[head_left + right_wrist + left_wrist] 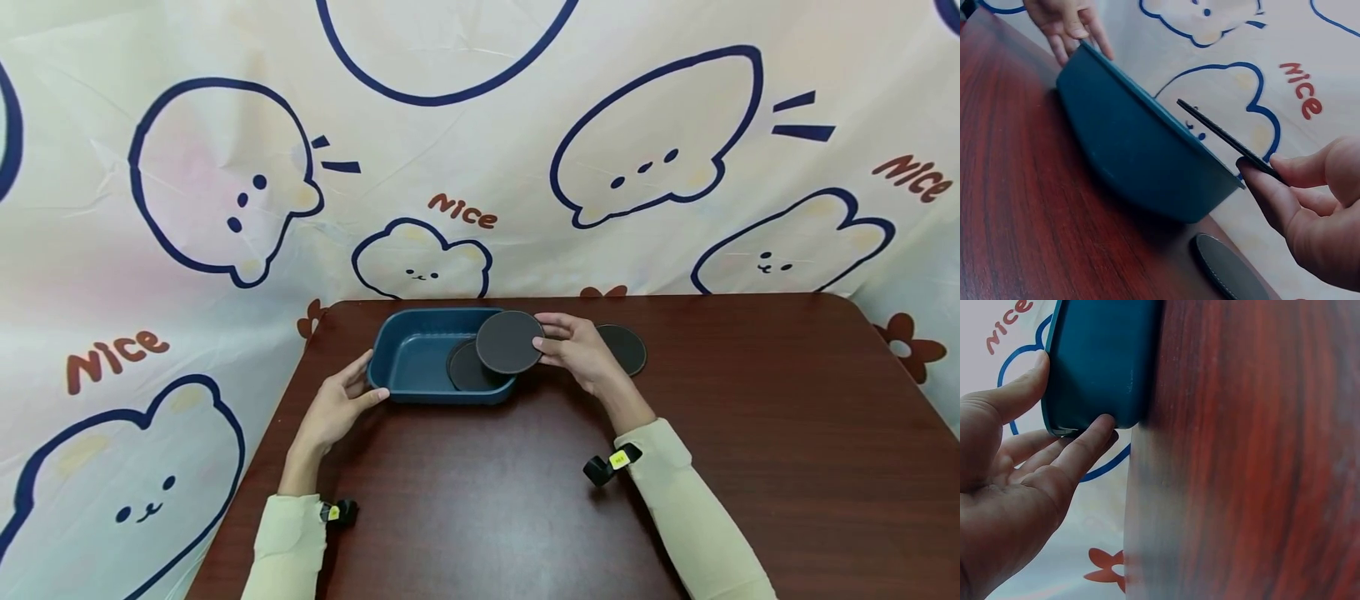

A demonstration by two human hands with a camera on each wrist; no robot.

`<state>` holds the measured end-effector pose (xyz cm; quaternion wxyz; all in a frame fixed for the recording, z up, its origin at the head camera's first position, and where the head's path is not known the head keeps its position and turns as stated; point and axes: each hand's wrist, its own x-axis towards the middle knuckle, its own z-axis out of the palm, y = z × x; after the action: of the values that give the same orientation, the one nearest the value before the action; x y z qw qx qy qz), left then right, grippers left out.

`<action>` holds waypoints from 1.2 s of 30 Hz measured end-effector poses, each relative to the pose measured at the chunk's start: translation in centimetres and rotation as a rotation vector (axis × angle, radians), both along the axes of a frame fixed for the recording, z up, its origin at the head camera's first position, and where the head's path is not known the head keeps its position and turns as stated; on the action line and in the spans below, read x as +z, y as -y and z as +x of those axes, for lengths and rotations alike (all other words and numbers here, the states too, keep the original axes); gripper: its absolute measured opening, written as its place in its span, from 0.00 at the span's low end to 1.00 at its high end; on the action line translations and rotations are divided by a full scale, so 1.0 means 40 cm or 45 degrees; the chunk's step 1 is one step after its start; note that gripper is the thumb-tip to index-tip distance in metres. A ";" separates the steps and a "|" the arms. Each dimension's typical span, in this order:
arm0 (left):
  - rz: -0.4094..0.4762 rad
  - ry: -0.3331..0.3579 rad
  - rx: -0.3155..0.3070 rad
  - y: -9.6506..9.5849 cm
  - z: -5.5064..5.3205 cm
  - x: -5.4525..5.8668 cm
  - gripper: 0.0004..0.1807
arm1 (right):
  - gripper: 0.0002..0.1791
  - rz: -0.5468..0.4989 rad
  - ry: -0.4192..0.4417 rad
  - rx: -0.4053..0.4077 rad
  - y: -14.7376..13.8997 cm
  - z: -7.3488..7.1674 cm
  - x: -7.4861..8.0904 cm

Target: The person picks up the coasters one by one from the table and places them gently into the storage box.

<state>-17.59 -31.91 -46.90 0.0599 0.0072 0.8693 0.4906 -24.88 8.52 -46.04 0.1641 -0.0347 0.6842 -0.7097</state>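
Observation:
A dark blue rectangular plastic basin [442, 397] stands near the table's far edge. My left hand [335, 408] holds its left end, thumb at the near corner of the rim and fingers along the end wall. With thumb and fingers my right hand [581, 354] pinches a round black coaster [510, 342] by its edge, tilted above the basin's right end. Another black coaster [463, 368] lies inside the basin, partly hidden by the held one. In the right wrist view the held coaster [1225, 137] appears edge-on, thin, above the rim.
Right of the basin, a further black coaster [628, 350] lies on the brown wooden table [750, 433], partly behind my right hand. A cartoon-printed cloth [525, 250] hangs just behind the table's far edge and along its left side.

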 end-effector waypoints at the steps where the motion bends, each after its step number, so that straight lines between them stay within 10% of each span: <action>1: 0.003 0.001 0.000 -0.001 0.001 0.000 0.44 | 0.30 0.001 0.000 0.006 0.005 -0.002 0.001; 36: 0.025 0.000 -0.004 -0.001 -0.001 0.002 0.45 | 0.26 0.262 -0.032 0.168 0.100 -0.057 0.040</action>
<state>-17.63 -31.88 -46.80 0.0607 0.0091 0.8644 0.4990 -27.17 4.51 -44.43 0.2046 -0.0713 0.7517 -0.6229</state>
